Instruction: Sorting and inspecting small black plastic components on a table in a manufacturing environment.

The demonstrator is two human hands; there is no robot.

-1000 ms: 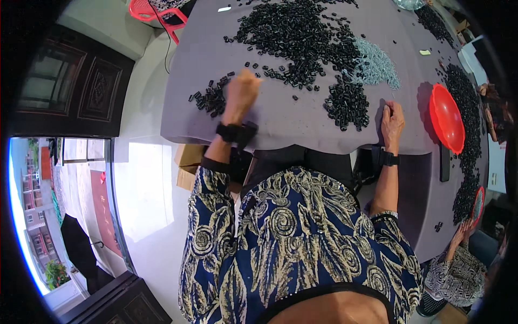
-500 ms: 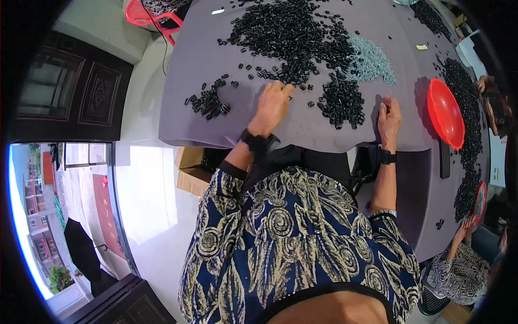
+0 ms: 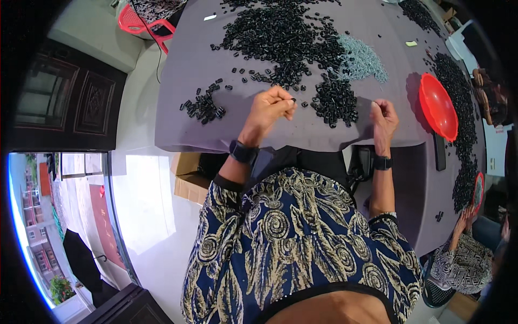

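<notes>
Pinching a small black piece (image 3: 293, 100) between the fingertips of my left hand (image 3: 270, 108), I hold it just above the grey table (image 3: 183, 70), close to the table's near edge. That hand is curled, knuckles up, with a dark watch on the wrist. My right hand (image 3: 384, 114) sits further along the same near edge, fingers drawn in together; whether it holds a piece I cannot tell, since anything between the fingertips is too small to make out.

Between my two hands, just in from the table's near edge, lies a compact heap of black pieces (image 3: 335, 102). A smaller scatter of black pieces (image 3: 204, 106) lies beyond my left hand, towards the table's left end. Deeper in, around the table's middle, spreads the large pile of black pieces (image 3: 280, 35), and touching its right side is a patch of pale blue-grey pieces (image 3: 362, 60).

A red bowl (image 3: 438, 107) stands tilted at the table's right corner, well apart from my right hand. A long band of black pieces (image 3: 458, 92) runs along the table's right side behind it. At the table's far left corner stands a red plastic stool (image 3: 141, 24). Another person's hand (image 3: 465, 217) shows past the table's right side, low down.
</notes>
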